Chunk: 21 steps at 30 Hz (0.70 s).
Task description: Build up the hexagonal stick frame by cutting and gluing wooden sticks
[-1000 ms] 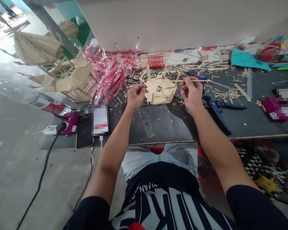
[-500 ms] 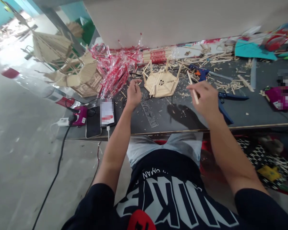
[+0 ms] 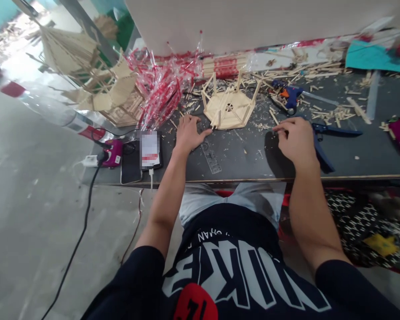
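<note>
My left hand (image 3: 190, 132) lies on the dark table with its fingers spread, holding nothing. Its thumb is close to the near left edge of a hexagonal base (image 3: 233, 111) built of wooden sticks, with short posts standing round its rim. Further right, my right hand (image 3: 296, 138) is low over the table, palm down, its fingers pinched at a thin wooden stick (image 3: 274, 116). The far end of that stick shows beyond the fingertips; the rest is hidden under the hand. A clear ruler (image 3: 212, 158) lies in front of the base.
A blue glue gun (image 3: 291, 95) and blue-handled cutters (image 3: 323, 153) lie around my right hand. Red-and-clear wrappers (image 3: 162, 93) are heaped behind my left hand. At left stand a stick-built model (image 3: 120, 98), a plastic bottle (image 3: 53, 113), a phone (image 3: 130, 166) and a purple power socket (image 3: 112, 153).
My left hand has opened from a pinch and come down flat on the table. The right hand has lowered toward the tabletop with the stick, turning palm down. The view has shifted slightly.
</note>
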Each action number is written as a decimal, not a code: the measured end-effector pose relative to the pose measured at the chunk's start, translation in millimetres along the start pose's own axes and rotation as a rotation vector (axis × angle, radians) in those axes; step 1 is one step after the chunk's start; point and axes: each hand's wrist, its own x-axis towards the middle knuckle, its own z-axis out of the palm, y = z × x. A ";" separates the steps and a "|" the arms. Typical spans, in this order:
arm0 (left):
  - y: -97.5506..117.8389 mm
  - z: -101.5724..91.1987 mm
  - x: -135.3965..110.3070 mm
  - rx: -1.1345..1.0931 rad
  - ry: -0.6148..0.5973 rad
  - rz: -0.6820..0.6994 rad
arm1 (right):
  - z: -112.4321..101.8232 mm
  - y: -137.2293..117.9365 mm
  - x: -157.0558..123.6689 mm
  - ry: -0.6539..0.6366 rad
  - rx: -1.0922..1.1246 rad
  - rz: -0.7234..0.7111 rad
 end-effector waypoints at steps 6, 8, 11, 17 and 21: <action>-13.7 -1.0 -0.3 -0.053 -0.035 -0.116 | -3.7 -50.7 10.9 -0.093 0.184 -0.095; -16.4 -1.7 0.1 -0.114 -0.026 -0.142 | -7.9 -63.4 19.8 -0.180 0.255 -0.155; -15.6 -6.8 0.7 -0.216 -0.001 -0.170 | -11.7 -76.4 32.9 -0.317 0.354 -0.233; 10.6 -31.0 4.3 -0.392 0.062 -0.156 | -6.1 -96.3 47.9 -0.520 0.509 -0.273; 32.3 -37.2 3.9 -0.681 0.203 -0.141 | -23.6 -130.8 39.4 -0.538 0.575 -0.420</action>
